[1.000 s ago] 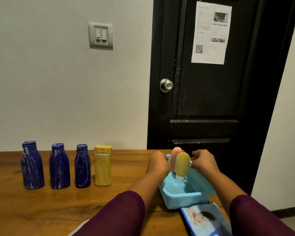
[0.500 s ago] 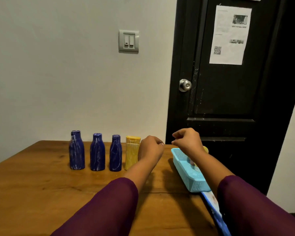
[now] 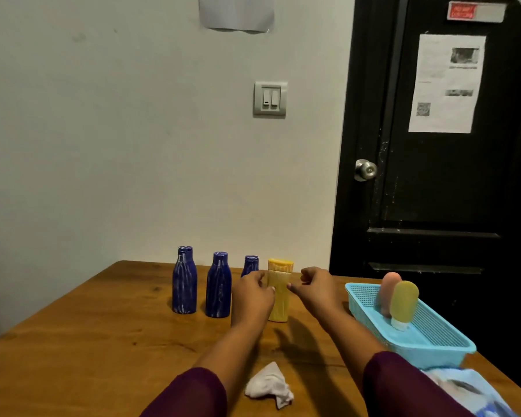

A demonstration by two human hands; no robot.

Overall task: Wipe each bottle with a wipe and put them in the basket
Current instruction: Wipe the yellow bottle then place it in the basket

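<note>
Three blue bottles stand in a row on the wooden table: the left one (image 3: 184, 281), the middle one (image 3: 218, 285), and the right one (image 3: 251, 264), half hidden by my left hand (image 3: 253, 293). A yellow bottle (image 3: 280, 299) stands upright beside them. My hands flank it, left hand at its left side, right hand (image 3: 313, 288) just off its right side, fingers loosely curled; neither visibly grips it. A crumpled white wipe (image 3: 269, 385) lies on the table between my forearms. The light blue basket (image 3: 433, 350) at the right holds a pink bottle (image 3: 389, 288) and a yellow tube (image 3: 404, 300).
A blue wipes pack (image 3: 469, 389) lies at the table's near right corner, beside the basket. The table (image 3: 88, 341) stands against a white wall, and a black door (image 3: 433, 191) stands behind the basket. The table's right edge runs just past the basket.
Both hands have left the basket and moved left to either side of the yellow bottle. The pink bottle and yellow tube stay in the basket. My view has swung left.
</note>
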